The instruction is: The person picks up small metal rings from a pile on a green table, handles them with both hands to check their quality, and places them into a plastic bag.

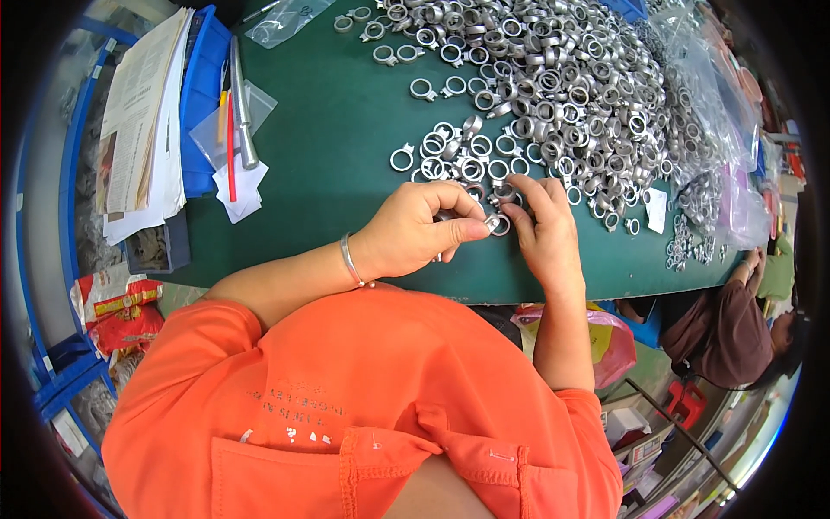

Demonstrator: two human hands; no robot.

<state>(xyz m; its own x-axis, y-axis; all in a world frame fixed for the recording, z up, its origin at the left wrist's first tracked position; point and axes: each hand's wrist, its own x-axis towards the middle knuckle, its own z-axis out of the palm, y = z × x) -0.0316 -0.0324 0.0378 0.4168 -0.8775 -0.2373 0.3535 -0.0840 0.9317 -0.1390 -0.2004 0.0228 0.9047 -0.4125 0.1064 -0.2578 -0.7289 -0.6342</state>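
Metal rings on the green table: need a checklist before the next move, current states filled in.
1. Left hand has hold of something: ok, a metal piece shows at its thumb tip.
2. Right hand grip: cannot tell, fingertips are close to rings but contact is unclear.
3. Loose rings near the hands: ok, a small cluster lies just beyond them.
4. Small cluster separate from the big pile: not ok, the two run together at the edge.
5. Papers and blue tray away from the hands: ok, both far left.
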